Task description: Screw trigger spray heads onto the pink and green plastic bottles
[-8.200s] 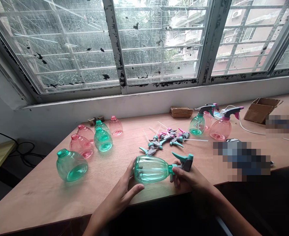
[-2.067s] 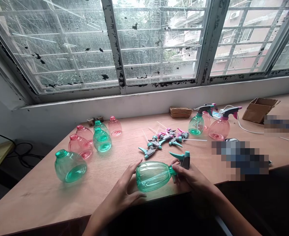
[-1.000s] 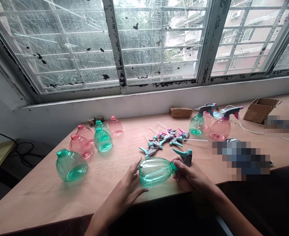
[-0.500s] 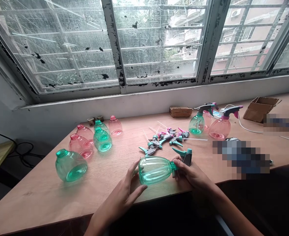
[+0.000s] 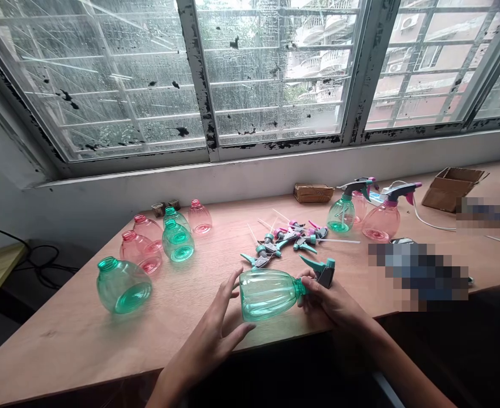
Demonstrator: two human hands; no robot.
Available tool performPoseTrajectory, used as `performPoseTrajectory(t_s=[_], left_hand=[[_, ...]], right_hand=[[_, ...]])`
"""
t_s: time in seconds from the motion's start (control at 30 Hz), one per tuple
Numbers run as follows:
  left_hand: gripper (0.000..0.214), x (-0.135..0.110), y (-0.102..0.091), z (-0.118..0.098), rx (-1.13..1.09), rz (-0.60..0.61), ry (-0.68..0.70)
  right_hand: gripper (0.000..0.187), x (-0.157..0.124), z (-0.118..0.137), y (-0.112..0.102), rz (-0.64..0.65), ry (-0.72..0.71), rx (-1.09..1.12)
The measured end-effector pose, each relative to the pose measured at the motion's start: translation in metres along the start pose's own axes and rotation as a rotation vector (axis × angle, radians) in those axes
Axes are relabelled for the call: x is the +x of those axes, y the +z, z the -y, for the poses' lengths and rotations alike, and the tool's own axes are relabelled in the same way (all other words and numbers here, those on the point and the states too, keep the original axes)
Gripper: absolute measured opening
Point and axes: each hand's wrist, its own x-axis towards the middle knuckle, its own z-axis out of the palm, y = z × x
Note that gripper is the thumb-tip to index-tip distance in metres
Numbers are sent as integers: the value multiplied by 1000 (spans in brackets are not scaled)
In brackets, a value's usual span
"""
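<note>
Two hands, in the head view: my own, bare, both above the near edge of a pinkish wooden table (image 5: pixel 63 345).
Held bottle: a clear green bottle (image 5: pixel 269 296) on its side between my hands, base toward my left, neck toward my right.
Left hand: my left hand (image 5: pixel 216 327) is spread in a wide curve around the base, fingers at the far side, thumb at the near side; I cannot tell whether the fingertips touch the plastic.
Right hand: my right hand (image 5: pixel 327 299) pinches at the neck, thumb and fingers around the collar of a teal-and-grey spray head (image 5: pixel 326 273), its trigger pointing away from me.
Step in hand: I judge it to be screwing the spray head onto the neck; how tight the thread sits does not show.
Next move: further turning would call for a firm left grip on the body while the right fingers twist the collar, keeping the two in line.
Left side: six bottles without tops, three green (image 5: pixel 124 286) and three pink (image 5: pixel 199 220), stand on the table.
Middle: loose spray heads (image 5: pixel 269 247) with thin tubes lie heaped just beyond the held bottle.
Right side: three bottles with sprayers, one green (image 5: pixel 338 218) and two pink (image 5: pixel 381 222), stand near a cardboard box (image 5: pixel 449 192).
</note>
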Motion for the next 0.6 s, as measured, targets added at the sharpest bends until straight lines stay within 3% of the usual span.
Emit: performPoseTrajectory(t_s=[0.13,0.27,0.5,0.6], left_hand=[[88,1,4,3,-35,-31,34],[79,1,3,2,32,-5,40],[97,-1,-1,3,10,60,-86],[89,0,0,4,3,46,-83]], right_hand=[[38,0,-1,0,8,7,-7],[38,-1,-2,-1,21,11,-29],[37,0,-2,-2,25,9,-43],[37,0,-2,-2,20,3,-43]])
